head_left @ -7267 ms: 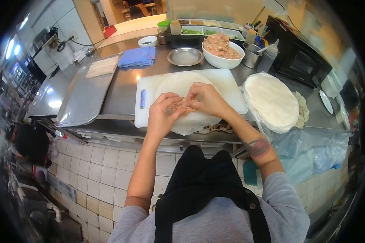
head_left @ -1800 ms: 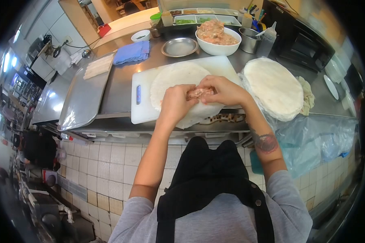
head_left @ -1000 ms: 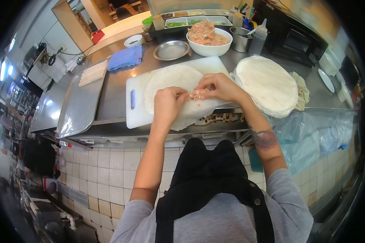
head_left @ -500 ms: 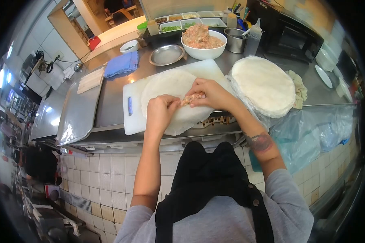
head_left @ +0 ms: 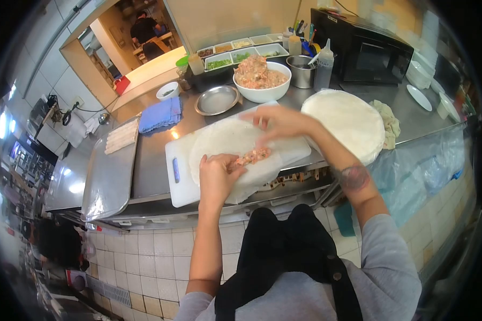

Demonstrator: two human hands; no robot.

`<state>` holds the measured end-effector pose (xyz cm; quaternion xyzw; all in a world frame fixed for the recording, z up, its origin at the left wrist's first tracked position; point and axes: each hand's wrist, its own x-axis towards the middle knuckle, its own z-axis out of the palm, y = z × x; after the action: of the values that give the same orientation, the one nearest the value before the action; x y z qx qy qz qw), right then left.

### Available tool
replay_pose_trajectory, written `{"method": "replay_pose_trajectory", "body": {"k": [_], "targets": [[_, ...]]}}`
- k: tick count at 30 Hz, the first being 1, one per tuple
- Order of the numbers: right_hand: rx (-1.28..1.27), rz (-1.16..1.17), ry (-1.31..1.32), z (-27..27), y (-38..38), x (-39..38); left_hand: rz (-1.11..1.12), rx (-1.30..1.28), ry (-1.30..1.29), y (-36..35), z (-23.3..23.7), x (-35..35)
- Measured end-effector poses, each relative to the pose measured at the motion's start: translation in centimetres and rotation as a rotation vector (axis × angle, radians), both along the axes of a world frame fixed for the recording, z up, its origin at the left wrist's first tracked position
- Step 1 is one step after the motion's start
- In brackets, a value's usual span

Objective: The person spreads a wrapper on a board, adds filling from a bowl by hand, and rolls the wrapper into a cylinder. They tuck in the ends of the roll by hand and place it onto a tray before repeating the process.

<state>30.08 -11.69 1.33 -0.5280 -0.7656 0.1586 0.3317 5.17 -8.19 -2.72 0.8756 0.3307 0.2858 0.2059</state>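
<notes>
Pink filling point(head_left: 254, 156) has just been released by the right hand point(head_left: 277, 122), now at its one o'clock, seemingly open, empty; the left hand point(head_left: 216, 172), nearly closed, touches nine o'clock, grip unclear.

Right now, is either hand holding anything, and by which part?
The left hand has thumb and fingertips at the left end of the meat filling strip; whether they grip it cannot be told. The right hand, blurred, shows nothing held.

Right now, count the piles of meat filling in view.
2: a heap in the white bowl, and a strip on the pale wrapper by the left hand. Any inside the rolls would be hidden.
</notes>
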Motion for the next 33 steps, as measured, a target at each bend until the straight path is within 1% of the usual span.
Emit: {"method": "replay_pose_trajectory", "body": {"k": [1,2,3,4,5,7,8,9,11,12,16,20,23,25,27,29,30,32,33], "targets": [[0.115,-0.106,-0.014,0.8,1.9,1.9,0.0,0.007,-0.005,-0.3,0.2,-0.2],[0.229,-0.21,-0.028,1.5,4.1,3.9,0.029,0.08,-0.041,-0.7,0.3,-0.3],[0.247,-0.376,-0.11,2.3,5.9,5.3,0.058,0.15,-0.077,-1.0,0.5,-0.6],[0.263,-0.542,-0.192,2.7,7.4,6.4,0.061,0.153,-0.081,-1.3,0.7,-1.0],[0.268,-0.538,-0.195,2.5,8.9,7.3,0.072,0.144,-0.108,-1.5,1.1,-1.5],[0.338,-0.683,-0.378,1.2,11.8,8.7,0.088,0.141,-0.142,-1.6,1.3,-2.4],[0.259,-0.669,-0.387,0.8,12.6,8.7,0.107,0.153,-0.147,-1.6,1.2,-2.9],[0.264,-0.664,-0.387,0.2,13.4,8.6,0.128,0.165,-0.15,-1.6,1.1,-3.2],[0.297,-0.742,-0.393,-0.4,14.4,8.0,0.154,0.159,-0.154,-1.8,1.3,-3.7],[0.325,-0.783,-0.293,-1.0,14.6,7.7,0.171,0.147,-0.155,-1.9,1.2,-3.9],[0.316,-0.868,-0.31,-1.4,14.0,6.5,0.17,0.151,-0.161,-2.0,1.1,-3.9],[0.28,-0.873,-0.392,-1.1,14.3,7.4,0.181,0.124,-0.167,-2.4,1.5,-4.4],[0.263,-0.818,-0.442,0.3,14.1,8.9,0.202,0.142,-0.178,-1.8,1.3,-5.6],[0.22,-0.821,-0.274,1.3,13.5,10.0,0.211,0.159,-0.193,-1.5,1.2,-6.1],[0.224,-0.822,-0.254,2.3,12.3,9.1,0.247,0.156,-0.199,-1.3,1.2,-6.2],[-0.065,-0.721,-0.473,3.3,11.1,7.3,0.23,0.16,-0.2,-1.4,1.3,-6.0],[-0.065,-0.721,-0.475,2.8,11.2,7.4,0.214,0.168,-0.202,-1.4,1.5,-5.9],[0.019,-0.769,-0.584,1.6,12.1,7.4,0.208,0.168,-0.211,-1.7,1.6,-5.7],[0.022,-0.758,-0.586,1.3,12.5,7.8,0.202,0.167,-0.215,-1.9,1.7,-5.8]]}}
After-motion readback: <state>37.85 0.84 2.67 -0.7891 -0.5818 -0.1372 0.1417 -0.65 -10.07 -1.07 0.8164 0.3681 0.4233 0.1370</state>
